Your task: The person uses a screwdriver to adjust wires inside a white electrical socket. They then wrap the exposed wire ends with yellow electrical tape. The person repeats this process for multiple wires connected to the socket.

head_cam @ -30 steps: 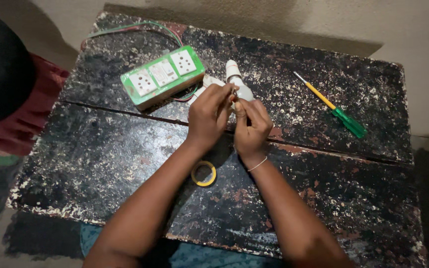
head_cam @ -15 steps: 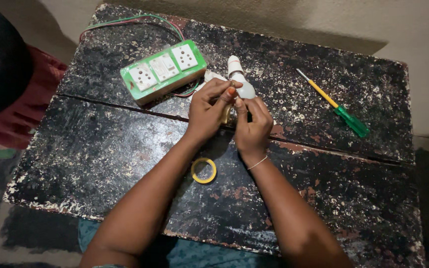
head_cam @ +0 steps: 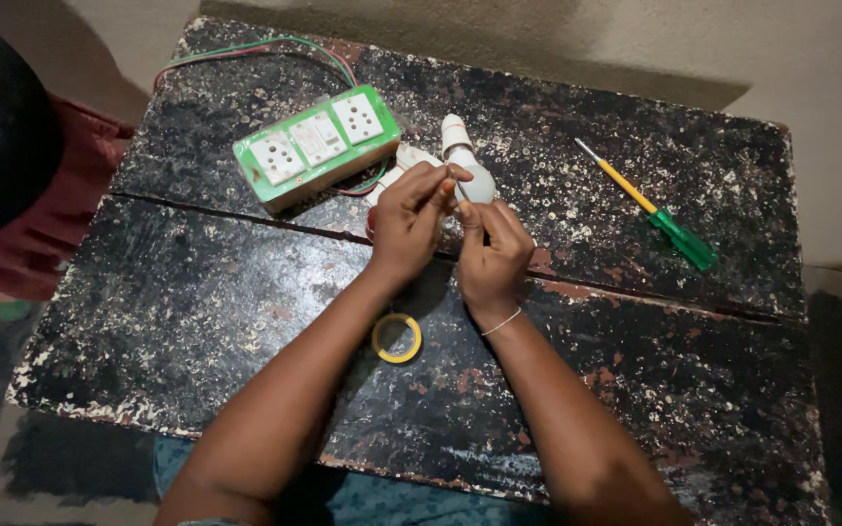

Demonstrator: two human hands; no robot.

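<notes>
- Head view: your left hand (head_cam: 406,222) and right hand (head_cam: 492,255) meet over the middle of the black, paint-flecked table (head_cam: 197,321), touching at the fingertips.
- Your left fingers are curled in, thumb and forefinger pinched together at the hand's 1 o'clock, right against the white bulb holder (head_cam: 465,166).
- What the pinch holds is too small and too hidden to name; you can only tell that it sits at the holder's lower end.
- Your right fingers are folded tight too, thumb up toward 12 o'clock, closed on the same small spot beside the holder.
- A thin bangle (head_cam: 502,322) circles your right wrist.
- The holder lies on the table at 12 o'clock from your hands, its narrow neck pointing away from you, its rounded end under your fingertips.
- At 10 o'clock from the hands lies the green switchboard (head_cam: 316,144), face up, with white sockets, just beside the holder.
- Red and green wires (head_cam: 246,47) loop from the board toward the table's far left corner.
- At 6 o'clock from the hands, between your forearms, a yellow tape roll (head_cam: 397,338) lies flat.
- At 3 o'clock, well apart from the hands, a screwdriver (head_cam: 647,204) with a green handle and yellow shaft lies slantwise.
- At 9 o'clock, off the table's left edge, you see red cloth (head_cam: 60,209).
</notes>
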